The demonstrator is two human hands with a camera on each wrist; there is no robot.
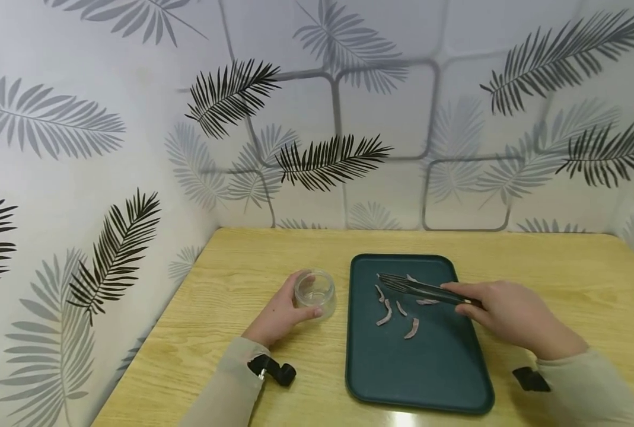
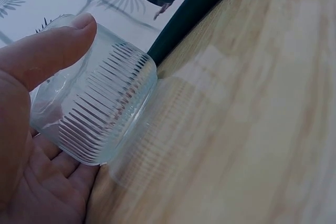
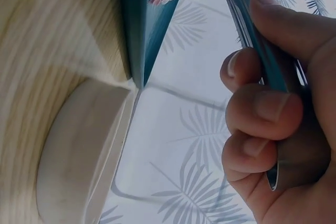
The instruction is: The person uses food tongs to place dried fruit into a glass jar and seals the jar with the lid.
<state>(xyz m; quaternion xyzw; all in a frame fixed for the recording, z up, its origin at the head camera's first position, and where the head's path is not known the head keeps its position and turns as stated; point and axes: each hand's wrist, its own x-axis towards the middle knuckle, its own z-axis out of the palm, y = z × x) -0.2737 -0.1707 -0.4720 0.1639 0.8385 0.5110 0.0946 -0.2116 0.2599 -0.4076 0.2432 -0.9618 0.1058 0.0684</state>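
My left hand (image 1: 279, 314) holds a small clear glass jar (image 1: 322, 307) on the table, fingers round its far side and thumb across the front. Ribs show on the jar's wall (image 2: 107, 100) in the left wrist view. In my right hand (image 1: 514, 314) is a pair of metal tongs (image 1: 429, 290), gripped by the handle, its slotted head over the dark green tray (image 1: 418, 376). A brownish strip (image 2: 167, 8) shows at the tongs' head in the left wrist view. Several similar curled strips (image 1: 385, 313) lie on the tray's far half.
The tray lies on a wood-grain table (image 1: 242, 261), right of the jar. A pale round dish (image 3: 79, 150) stands beside the tray in the right wrist view. Walls with leaf patterns (image 1: 381, 118) close off the back and left.
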